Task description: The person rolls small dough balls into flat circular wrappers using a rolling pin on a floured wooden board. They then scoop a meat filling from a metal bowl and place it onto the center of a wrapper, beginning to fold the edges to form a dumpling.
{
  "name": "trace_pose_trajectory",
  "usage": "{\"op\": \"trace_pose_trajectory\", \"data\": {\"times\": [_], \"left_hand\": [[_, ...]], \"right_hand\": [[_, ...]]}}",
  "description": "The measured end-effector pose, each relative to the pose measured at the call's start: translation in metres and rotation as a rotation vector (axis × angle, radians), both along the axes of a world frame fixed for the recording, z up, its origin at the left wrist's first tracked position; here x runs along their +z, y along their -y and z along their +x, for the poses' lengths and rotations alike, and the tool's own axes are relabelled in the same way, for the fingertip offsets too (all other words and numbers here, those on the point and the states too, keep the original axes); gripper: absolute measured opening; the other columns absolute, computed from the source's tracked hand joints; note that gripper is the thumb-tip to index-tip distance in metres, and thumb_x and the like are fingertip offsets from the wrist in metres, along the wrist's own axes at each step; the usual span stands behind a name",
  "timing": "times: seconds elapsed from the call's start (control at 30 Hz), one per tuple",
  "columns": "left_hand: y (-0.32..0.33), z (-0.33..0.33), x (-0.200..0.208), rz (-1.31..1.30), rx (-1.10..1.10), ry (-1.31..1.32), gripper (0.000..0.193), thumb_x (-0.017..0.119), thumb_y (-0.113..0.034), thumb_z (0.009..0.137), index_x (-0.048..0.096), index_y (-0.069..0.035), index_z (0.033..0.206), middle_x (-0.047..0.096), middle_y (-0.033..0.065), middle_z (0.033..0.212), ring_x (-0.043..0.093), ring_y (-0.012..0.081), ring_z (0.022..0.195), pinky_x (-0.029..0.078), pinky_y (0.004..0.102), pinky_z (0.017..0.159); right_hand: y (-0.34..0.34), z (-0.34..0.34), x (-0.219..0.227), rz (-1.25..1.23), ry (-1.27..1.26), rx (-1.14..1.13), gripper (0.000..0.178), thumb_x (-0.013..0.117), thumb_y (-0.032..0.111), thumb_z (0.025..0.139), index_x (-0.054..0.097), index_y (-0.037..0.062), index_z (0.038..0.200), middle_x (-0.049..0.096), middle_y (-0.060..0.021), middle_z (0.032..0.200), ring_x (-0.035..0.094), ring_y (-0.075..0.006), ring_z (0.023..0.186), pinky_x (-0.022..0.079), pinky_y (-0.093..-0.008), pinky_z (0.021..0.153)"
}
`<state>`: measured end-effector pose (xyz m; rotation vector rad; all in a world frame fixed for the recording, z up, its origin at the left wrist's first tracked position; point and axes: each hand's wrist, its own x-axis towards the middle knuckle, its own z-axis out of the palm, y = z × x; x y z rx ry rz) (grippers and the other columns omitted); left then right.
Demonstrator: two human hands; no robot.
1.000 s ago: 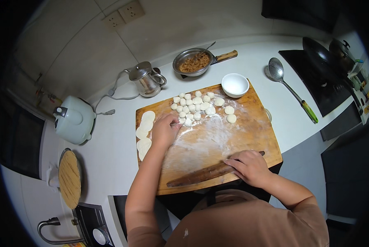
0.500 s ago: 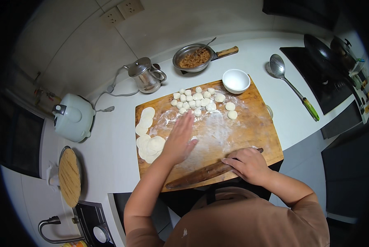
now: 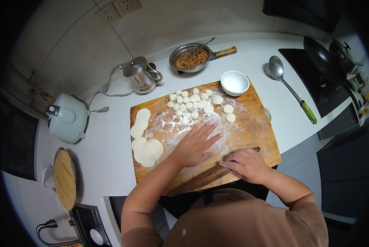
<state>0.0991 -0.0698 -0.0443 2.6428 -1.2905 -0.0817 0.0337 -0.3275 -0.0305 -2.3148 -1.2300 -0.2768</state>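
My left hand [image 3: 196,144] lies palm down with spread fingers over the floured middle of the wooden board [image 3: 254,131]. Whether anything is under its palm is hidden. Fingers curled, my right hand [image 3: 247,164] grips a dark wooden rolling pin [image 3: 203,177] close to its right end. The pin lies slanted along the board's near edge, partly behind my left forearm. Beyond my left fingertips are several small dough pieces [image 3: 195,98] in a cluster, with two flattened rounds [image 3: 230,113] to their right. Thin round dough wrappers [image 3: 148,151] overlap along the board's left side.
A white bowl [image 3: 234,83] stands on the board's far right corner. Behind the board are a pan of brown filling [image 3: 191,61] with a spoon and a metal kettle [image 3: 142,76]. A slotted ladle [image 3: 276,68] lies right, near the black stove [image 3: 304,78]. A pale green appliance [image 3: 69,117] stands left.
My left hand has slid right and slightly nearer, its fingers spreading wider. A small dough piece that was by its fingertips now shows uncovered. My right hand stays on the rolling pin.
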Motion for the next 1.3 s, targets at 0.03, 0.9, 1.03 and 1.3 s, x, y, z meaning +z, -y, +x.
{"op": "trace_pose_trajectory", "data": {"times": [0.03,0.9,1.03,1.3], "left_hand": [[0.002,0.002,0.001,0.014,0.015,0.003,0.07,0.059,-0.04,0.092,0.033,-0.016,0.152,0.023,0.0179,0.16,0.022,0.0368,0.147,0.018,0.0538,0.119],[-0.057,-0.127,0.017,-0.022,0.629,-0.1,0.082,0.068,-0.026,0.086,0.025,0.001,0.151,0.022,0.021,0.159,0.024,0.0371,0.147,0.017,0.0535,0.119],[-0.059,-0.096,0.009,-0.02,0.765,0.017,0.083,0.068,-0.029,0.086,0.025,0.002,0.15,0.023,0.0211,0.159,0.024,0.0368,0.147,0.018,0.0531,0.119],[-0.049,-0.131,0.025,0.023,0.681,-0.135,0.084,0.065,-0.028,0.084,0.023,0.004,0.15,0.024,0.026,0.157,0.022,0.0412,0.147,0.017,0.0553,0.118]], "right_hand": [[-0.001,0.0,0.001,-0.004,0.002,0.001,0.042,0.069,0.016,0.078,0.065,0.0158,0.12,0.065,-0.0009,0.105,0.061,-0.0216,0.094,0.048,-0.0367,0.077],[-0.048,0.069,0.008,-0.07,-0.004,0.048,0.048,0.068,0.031,0.084,0.059,0.0099,0.126,0.06,-0.0094,0.124,0.053,-0.0307,0.119,0.043,-0.0431,0.1],[-0.075,0.099,-0.001,-0.106,0.122,-0.075,0.06,0.059,0.045,0.091,0.052,0.0092,0.137,0.048,-0.0131,0.144,0.038,-0.0337,0.139,0.033,-0.0454,0.113],[-0.054,0.067,-0.004,-0.143,-0.044,-0.041,0.069,0.06,0.045,0.089,0.043,0.0085,0.145,0.045,-0.0151,0.147,0.037,-0.0359,0.139,0.033,-0.0497,0.113]]}}
